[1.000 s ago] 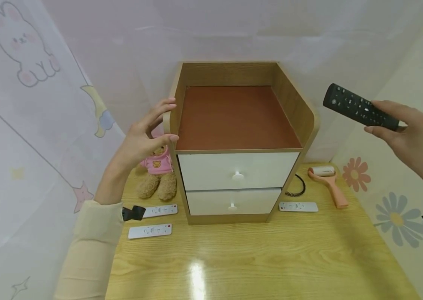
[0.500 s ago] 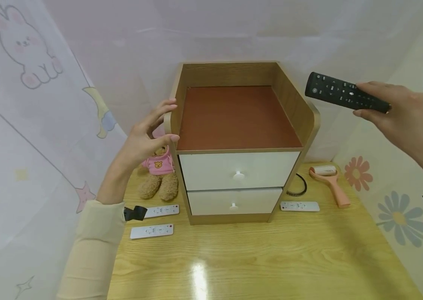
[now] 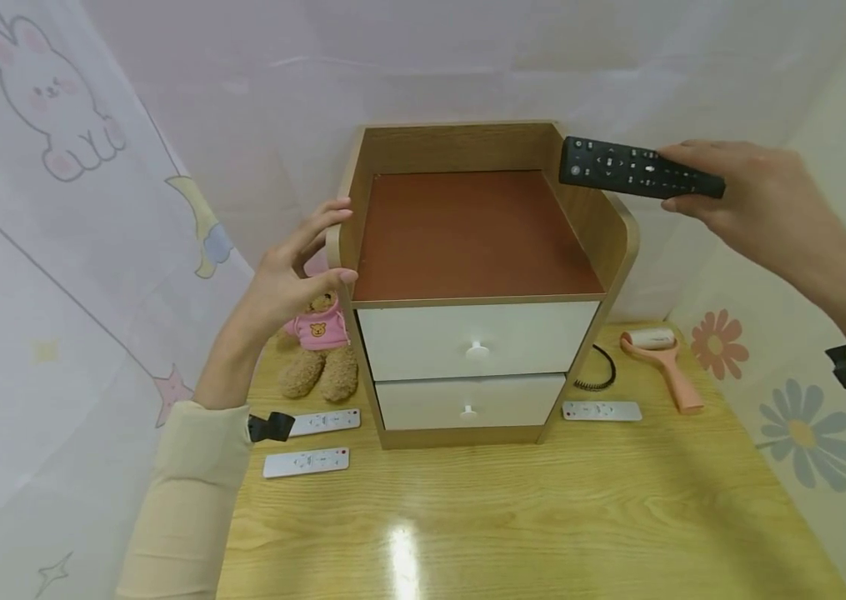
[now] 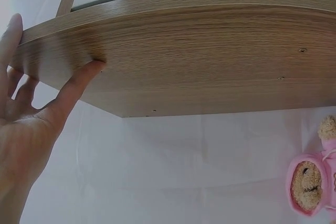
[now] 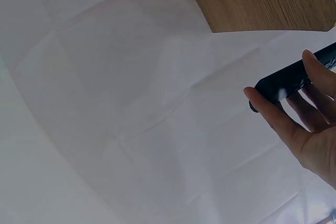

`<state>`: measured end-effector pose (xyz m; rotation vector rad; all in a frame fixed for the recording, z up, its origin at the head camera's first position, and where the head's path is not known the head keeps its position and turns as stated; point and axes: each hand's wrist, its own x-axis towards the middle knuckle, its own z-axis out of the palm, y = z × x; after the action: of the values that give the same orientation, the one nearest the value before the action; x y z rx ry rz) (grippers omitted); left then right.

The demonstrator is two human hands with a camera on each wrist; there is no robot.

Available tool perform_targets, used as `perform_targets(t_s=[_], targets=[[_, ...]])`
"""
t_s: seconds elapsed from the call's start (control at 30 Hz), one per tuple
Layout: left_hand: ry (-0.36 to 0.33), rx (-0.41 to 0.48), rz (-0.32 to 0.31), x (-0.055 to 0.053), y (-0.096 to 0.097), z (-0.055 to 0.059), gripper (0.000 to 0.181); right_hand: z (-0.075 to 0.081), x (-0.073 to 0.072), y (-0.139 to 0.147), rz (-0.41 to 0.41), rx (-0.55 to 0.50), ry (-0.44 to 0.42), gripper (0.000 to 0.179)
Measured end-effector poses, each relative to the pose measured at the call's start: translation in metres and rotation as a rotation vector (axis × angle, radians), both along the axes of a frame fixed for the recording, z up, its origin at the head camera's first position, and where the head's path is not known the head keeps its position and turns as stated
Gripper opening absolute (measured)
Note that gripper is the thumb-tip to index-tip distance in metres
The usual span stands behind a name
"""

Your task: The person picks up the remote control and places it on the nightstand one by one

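A small wooden cabinet (image 3: 392, 150) with a brown top shelf and two white drawers (image 3: 477, 342) stands on the table. My left hand (image 3: 295, 267) rests against its left side wall (image 4: 199, 56), fingers straight, thumb on the front corner. My right hand (image 3: 738, 192) holds a black remote (image 3: 640, 168) in the air over the cabinet's right wall; in the right wrist view the fingers curl round the remote (image 5: 291, 80).
On the wooden table (image 3: 528, 517) lie two white remotes (image 3: 306, 461) at the left, a third white remote (image 3: 601, 410) at the right, a teddy bear in pink (image 3: 317, 350), a pink lint roller (image 3: 661, 367) and a black coiled hair tie (image 3: 597, 375). Printed fabric surrounds the table.
My right hand has carried the black remote up and to the left, from beside the cabinet to above its right wall. The left hand has stayed on the cabinet's left side.
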<state>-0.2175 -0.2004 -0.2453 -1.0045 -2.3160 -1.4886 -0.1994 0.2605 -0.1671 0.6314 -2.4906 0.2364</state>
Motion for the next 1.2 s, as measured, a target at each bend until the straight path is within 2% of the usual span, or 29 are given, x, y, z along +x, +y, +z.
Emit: perform_targets(t_s=[0.47, 0.67, 0.83, 0.93, 1.07, 1.2], targets=[[-0.003, 0.05, -0.044, -0.002, 0.0, -0.003, 0.064, 0.017, -0.016, -0.03, 0.076, 0.068, -0.043, 0.053], [-0.004, 0.042, -0.029, -0.002, 0.0, -0.001, 0.063, 0.022, -0.026, -0.046, 0.105, 0.113, -0.064, 0.051], [0.01, 0.041, -0.033, -0.002, 0.001, -0.002, 0.063, 0.025, -0.033, -0.057, 0.083, 0.157, -0.126, 0.054], [0.015, 0.04, -0.038, -0.002, 0.001, -0.002, 0.064, 0.026, -0.036, -0.062, 0.096, 0.169, -0.155, 0.054], [0.023, 0.03, -0.029, -0.002, 0.001, -0.002, 0.064, 0.028, -0.041, -0.067, 0.143, 0.165, -0.149, 0.052], [0.024, 0.012, -0.017, -0.001, 0.001, -0.003, 0.063, 0.029, -0.048, -0.071, 0.14, 0.187, -0.163, 0.05]])
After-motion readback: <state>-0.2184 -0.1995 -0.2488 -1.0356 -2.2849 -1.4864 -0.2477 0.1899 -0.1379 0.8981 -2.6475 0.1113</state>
